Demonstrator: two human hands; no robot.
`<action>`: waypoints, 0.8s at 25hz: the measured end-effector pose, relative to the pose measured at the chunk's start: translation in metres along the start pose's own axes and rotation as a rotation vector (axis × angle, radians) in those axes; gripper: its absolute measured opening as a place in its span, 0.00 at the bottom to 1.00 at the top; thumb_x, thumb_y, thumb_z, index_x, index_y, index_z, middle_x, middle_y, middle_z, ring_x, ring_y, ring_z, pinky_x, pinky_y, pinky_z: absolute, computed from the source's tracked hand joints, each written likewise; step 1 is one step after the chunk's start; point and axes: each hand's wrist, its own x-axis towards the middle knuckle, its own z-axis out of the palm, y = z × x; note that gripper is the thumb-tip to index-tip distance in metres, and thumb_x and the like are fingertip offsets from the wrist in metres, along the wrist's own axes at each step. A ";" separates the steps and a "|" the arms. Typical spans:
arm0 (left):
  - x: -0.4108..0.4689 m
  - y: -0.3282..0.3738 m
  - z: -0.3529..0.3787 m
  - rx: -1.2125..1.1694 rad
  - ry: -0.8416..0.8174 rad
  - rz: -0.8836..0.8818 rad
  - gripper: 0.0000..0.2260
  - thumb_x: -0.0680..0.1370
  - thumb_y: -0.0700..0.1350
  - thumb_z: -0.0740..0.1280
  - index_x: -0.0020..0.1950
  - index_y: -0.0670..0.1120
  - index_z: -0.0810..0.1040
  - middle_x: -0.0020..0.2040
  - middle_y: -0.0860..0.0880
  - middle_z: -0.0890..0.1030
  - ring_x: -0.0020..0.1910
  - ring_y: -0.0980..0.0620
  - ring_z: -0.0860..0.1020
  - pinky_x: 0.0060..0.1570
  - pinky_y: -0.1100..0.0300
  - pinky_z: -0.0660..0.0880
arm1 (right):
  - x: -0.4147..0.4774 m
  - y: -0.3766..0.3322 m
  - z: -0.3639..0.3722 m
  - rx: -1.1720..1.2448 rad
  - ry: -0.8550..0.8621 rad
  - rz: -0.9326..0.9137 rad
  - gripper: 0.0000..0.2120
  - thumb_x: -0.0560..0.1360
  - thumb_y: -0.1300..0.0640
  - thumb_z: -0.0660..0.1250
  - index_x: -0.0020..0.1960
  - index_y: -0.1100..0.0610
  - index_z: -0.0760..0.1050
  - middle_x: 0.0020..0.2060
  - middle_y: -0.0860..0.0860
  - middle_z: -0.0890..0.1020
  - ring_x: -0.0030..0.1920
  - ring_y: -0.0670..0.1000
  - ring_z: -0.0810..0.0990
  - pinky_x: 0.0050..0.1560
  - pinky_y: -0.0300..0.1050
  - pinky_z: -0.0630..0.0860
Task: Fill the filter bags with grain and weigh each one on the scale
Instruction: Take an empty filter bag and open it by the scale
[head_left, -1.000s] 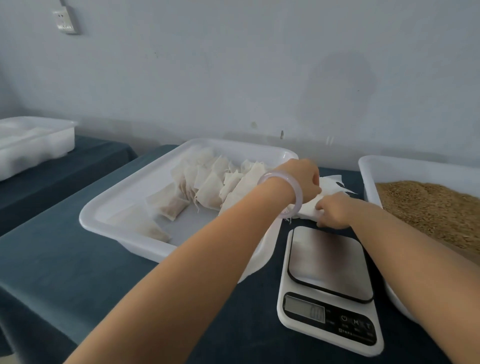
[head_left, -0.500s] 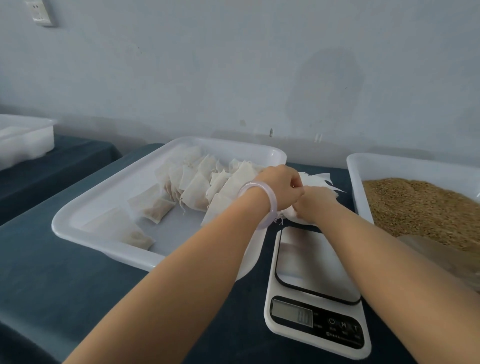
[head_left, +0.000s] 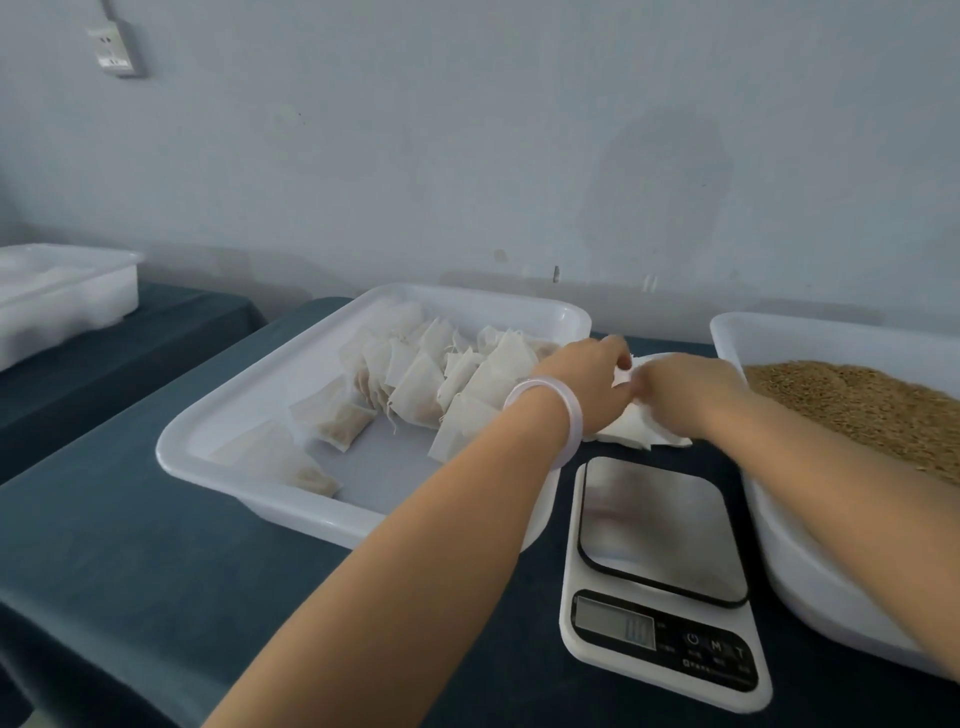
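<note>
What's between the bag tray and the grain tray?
In the head view: the scale, and behind it a pile of empty bags.

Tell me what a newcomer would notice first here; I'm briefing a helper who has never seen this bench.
Two bare arms reach to the centre, where the left hand and right hand meet on a stack of empty filter bags just behind the empty scale. Left of them a white tray holds filled bags; at the right edge a second tray is heaped with brown grain.

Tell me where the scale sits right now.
Head view, lower right: the scale sits on the blue cloth between the bag tray and the grain tray.
</note>
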 end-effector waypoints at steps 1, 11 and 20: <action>-0.002 0.003 -0.001 -0.023 0.050 0.033 0.18 0.77 0.48 0.65 0.65 0.46 0.70 0.62 0.47 0.74 0.61 0.47 0.72 0.62 0.52 0.69 | -0.008 0.008 -0.003 0.004 0.004 -0.008 0.13 0.76 0.61 0.54 0.55 0.50 0.73 0.44 0.48 0.76 0.45 0.52 0.77 0.35 0.43 0.68; -0.002 0.022 -0.003 -0.646 -0.010 0.028 0.07 0.73 0.38 0.72 0.47 0.46 0.78 0.39 0.49 0.79 0.39 0.52 0.78 0.45 0.57 0.79 | -0.079 0.050 0.001 1.180 0.299 -0.236 0.13 0.78 0.60 0.62 0.51 0.42 0.77 0.41 0.29 0.80 0.43 0.30 0.79 0.42 0.23 0.72; 0.007 0.032 0.006 -0.709 -0.139 -0.077 0.08 0.70 0.37 0.75 0.41 0.47 0.78 0.33 0.52 0.80 0.29 0.57 0.81 0.30 0.65 0.77 | -0.069 0.061 0.018 1.638 0.318 -0.030 0.05 0.73 0.58 0.70 0.43 0.49 0.84 0.41 0.52 0.86 0.44 0.53 0.85 0.40 0.40 0.80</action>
